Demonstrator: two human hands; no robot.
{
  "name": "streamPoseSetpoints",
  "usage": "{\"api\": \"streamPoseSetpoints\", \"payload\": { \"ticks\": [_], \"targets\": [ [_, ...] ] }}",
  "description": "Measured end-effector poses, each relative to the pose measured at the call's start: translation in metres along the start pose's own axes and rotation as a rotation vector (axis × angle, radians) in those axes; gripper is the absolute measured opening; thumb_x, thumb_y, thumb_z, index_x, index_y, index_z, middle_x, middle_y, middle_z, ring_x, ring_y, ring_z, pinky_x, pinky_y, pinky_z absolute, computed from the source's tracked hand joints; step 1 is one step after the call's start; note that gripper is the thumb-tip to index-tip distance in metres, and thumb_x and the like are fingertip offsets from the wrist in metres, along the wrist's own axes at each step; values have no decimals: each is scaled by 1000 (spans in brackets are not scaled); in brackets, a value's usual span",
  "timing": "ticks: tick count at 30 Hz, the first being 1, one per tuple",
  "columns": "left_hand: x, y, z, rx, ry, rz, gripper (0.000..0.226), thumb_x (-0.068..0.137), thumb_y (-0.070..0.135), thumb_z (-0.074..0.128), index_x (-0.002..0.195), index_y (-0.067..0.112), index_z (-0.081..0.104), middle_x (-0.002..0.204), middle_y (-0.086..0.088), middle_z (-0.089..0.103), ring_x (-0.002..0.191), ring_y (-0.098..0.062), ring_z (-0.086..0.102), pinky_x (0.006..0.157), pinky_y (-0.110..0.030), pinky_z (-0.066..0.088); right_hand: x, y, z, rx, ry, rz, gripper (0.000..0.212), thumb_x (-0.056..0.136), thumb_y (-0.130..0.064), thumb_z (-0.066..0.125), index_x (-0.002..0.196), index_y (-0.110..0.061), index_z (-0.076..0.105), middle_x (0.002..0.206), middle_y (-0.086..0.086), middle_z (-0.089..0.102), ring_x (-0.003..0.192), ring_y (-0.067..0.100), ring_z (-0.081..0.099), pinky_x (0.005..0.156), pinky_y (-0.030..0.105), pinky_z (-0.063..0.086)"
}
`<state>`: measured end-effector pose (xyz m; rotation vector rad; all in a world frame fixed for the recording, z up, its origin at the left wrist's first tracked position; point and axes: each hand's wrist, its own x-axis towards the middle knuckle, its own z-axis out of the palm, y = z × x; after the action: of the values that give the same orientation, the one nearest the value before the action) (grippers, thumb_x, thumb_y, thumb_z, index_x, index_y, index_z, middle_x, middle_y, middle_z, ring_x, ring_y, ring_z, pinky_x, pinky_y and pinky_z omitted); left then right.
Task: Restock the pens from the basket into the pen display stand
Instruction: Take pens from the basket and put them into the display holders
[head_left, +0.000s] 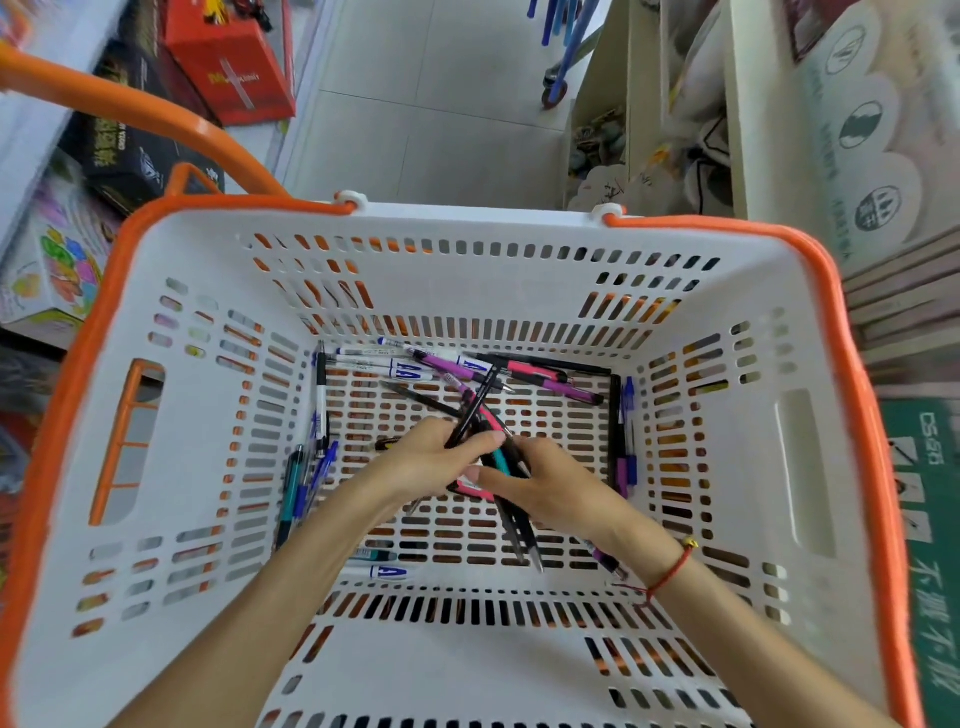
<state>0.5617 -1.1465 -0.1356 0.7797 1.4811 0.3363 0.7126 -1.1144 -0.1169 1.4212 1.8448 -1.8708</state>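
Note:
A white slotted basket (769, 364) with an orange rim fills the view. Both my hands are down inside it. My left hand (431, 462) grips a black pen (475, 405) that points up and away. My right hand (556, 488) holds a bundle of several pens (511, 499), black, teal and pink, whose tips point toward me. Loose pens lie on the basket floor: purple and pink ones (524, 376) at the far side, white ones (384, 364) at the far left, blue and teal ones (304, 478) along the left wall. No pen display stand shows in this view.
An orange basket handle (130, 111) arches at upper left. Boxed goods (228, 62) line the left side. A shelf with cards and stationery (857, 145) stands on the right. Grey floor tiles (431, 104) lie beyond the basket.

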Motion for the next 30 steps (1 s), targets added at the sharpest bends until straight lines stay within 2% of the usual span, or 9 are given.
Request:
{"api": "streamPoseSetpoints", "payload": {
  "ticks": [3, 7, 12, 16, 18, 21, 25, 28, 30],
  "targets": [
    [3, -3, 1, 6, 48, 70, 37, 100, 40, 45, 75, 16, 58, 58, 4, 32, 42, -4, 31, 46, -16, 28, 0, -1, 0, 1, 27, -56, 20, 104, -28, 41, 88, -20, 50, 58, -9, 35, 36, 3, 35, 42, 18, 28],
    [7, -3, 0, 51, 155, 191, 31, 102, 31, 42, 91, 9, 61, 59, 5, 39, 42, 0, 37, 46, -16, 28, -2, -4, 2, 97, -36, 22, 26, 105, -39, 30, 124, -32, 46, 52, -12, 51, 37, 1, 35, 41, 12, 28],
    [10, -4, -9, 107, 244, 154, 28, 103, 33, 39, 82, 21, 54, 83, -5, 55, 76, -17, 53, 67, -26, 38, 7, 0, -4, 162, 64, 163, 46, 98, -56, 37, 107, -17, 60, 68, 1, 55, 38, 0, 38, 41, 15, 30],
    [9, -5, -20, -359, 297, 38, 26, 102, 38, 38, 108, 18, 54, 91, 4, 72, 86, -13, 69, 94, -35, 44, 19, 25, -12, 102, 241, 266, 35, 99, -45, 45, 98, -13, 59, 69, 0, 56, 43, 4, 39, 44, 17, 32],
    [12, -7, -25, -575, 333, -30, 28, 100, 39, 42, 106, 17, 57, 75, 1, 67, 68, -13, 66, 79, -37, 54, 29, 33, -8, 137, 199, 366, 41, 99, -44, 45, 88, -9, 63, 72, 4, 63, 38, 6, 34, 39, 17, 29],
    [15, -11, -28, -672, 324, -52, 26, 101, 35, 44, 112, 13, 55, 62, 4, 41, 49, -7, 41, 53, -23, 45, 54, 34, 8, -75, 256, 350, 53, 94, -53, 51, 58, -14, 53, 74, 6, 70, 37, 7, 31, 37, 16, 26],
    [15, -13, -32, -644, 271, -78, 19, 101, 14, 50, 117, 6, 52, 68, 2, 43, 56, -8, 40, 53, -22, 40, 90, 22, 28, -269, 480, 238, 45, 93, -42, 59, 58, -19, 44, 55, -4, 45, 46, 11, 39, 43, 22, 30],
    [12, -13, -33, -589, 227, -105, 17, 100, 15, 52, 113, 6, 55, 74, -1, 54, 63, -10, 51, 57, -24, 50, 107, 8, 25, -311, 322, 281, 29, 93, -21, 57, 66, -18, 47, 65, -1, 52, 56, 14, 47, 52, 25, 41],
    [11, -13, -33, -361, 255, -110, 27, 102, 20, 48, 125, 6, 53, 94, -2, 66, 80, -12, 63, 83, -35, 55, 99, -7, 17, -179, 95, 280, 26, 96, -19, 54, 71, -14, 55, 65, -1, 57, 49, 9, 42, 44, 19, 35]
  ]
}}
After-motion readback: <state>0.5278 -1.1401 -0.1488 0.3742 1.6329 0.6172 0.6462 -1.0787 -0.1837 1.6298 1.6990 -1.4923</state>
